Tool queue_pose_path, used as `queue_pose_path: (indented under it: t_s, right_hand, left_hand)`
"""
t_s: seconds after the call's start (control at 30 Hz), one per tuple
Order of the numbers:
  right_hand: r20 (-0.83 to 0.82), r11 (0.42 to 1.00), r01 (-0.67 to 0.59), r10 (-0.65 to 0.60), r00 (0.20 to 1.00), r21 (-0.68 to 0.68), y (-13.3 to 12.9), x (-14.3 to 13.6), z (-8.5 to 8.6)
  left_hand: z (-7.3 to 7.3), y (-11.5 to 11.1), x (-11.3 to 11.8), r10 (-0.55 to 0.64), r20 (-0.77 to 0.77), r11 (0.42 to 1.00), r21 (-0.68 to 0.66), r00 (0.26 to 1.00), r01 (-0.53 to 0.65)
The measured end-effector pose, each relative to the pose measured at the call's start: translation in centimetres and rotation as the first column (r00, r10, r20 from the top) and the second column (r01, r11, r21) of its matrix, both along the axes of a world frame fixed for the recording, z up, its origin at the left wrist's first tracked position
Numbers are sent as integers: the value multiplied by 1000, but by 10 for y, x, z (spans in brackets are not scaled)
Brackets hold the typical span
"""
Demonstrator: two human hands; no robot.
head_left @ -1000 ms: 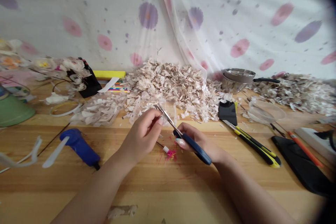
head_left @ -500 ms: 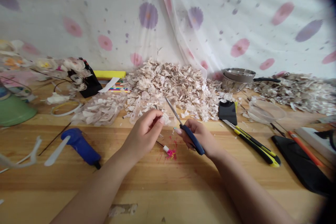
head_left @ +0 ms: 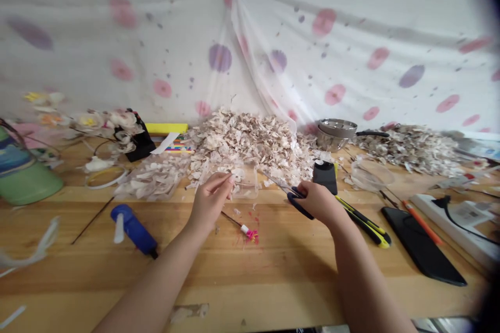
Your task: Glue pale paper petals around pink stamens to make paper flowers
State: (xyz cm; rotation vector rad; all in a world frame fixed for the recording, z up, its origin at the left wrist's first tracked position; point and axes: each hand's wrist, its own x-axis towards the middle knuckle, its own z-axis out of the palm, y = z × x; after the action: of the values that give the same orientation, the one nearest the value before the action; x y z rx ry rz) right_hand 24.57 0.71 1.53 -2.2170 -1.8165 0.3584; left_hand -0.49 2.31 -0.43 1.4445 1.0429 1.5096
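Note:
My left hand (head_left: 211, 197) is pinched closed above the front of a clear plastic tray (head_left: 253, 190). Whatever lies between its fingertips is too small to make out. Dark-blue-handled scissors (head_left: 300, 206) are in my right hand (head_left: 318, 199), with their blades pointing left toward the tray and slightly apart. Behind both hands rises a large heap of pale, dry petal-like pieces (head_left: 250, 135). Between my forearms, a thin dark stem with a white band and a pink, yellow-flecked flower centre (head_left: 252, 235) rests on the wooden table (head_left: 273, 281), among pink crumbs.
A blue glue gun (head_left: 135, 229) lies left. To the right are a yellow-black utility knife (head_left: 365, 223), a black phone (head_left: 424, 244) and a white power strip (head_left: 457, 223). Metal bowls (head_left: 336, 132) and another petal heap (head_left: 414, 148) stand behind.
My right hand has drawn the scissors away to the right and lowered their blades. A white piece that showed at my left fingertips is no longer distinct. The view has tilted up.

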Motion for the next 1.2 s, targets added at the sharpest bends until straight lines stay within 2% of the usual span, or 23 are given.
queue_pose_path:
  t_s: [0.1,0.27,0.37,0.5,0.57,0.67,0.73,0.87,1.03,1.2]
  right_hand:
    - [43,997,-53,55,998,-55,-9,3,0]
    - [96,989,-65,78,992,-135,-15,-1,-6]
    - [125,986,-81,100,987,-147,-17,-8,-1]
    - [165,992,-99,110,980,-72,-19,-30,17]
    - [103,984,-175,172,980,21,-16,-48,25]
    - [-76,932,-314,332,940,180,-2,-82,31]
    - [-110,912,-343,374,921,227,12,-105,32]
    - [-34,889,-378,399,916,260,41,-143,31]
    - [52,833,-458,466,883,310,66,-173,34]
    - [45,772,-539,559,828,337,90,-201,33]
  left_hand:
    - [-2,1,1,44,62,999,-23,997,-43]
    - [0,1,3,82,149,993,-97,985,-68]
    - [-1,1,4,103,189,987,-140,977,-77]
    - [-6,2,7,135,222,983,-155,966,-102]
    - [-8,2,8,145,238,982,-152,960,-111]
    - [-10,2,9,160,255,981,-145,954,-126]
    - [-11,1,9,171,263,980,-144,950,-137]
    - [-15,6,5,200,270,975,-153,942,-162]
    - [-24,20,-4,283,301,948,-230,911,-218]
    - [-31,35,-13,386,354,907,-315,852,-280]
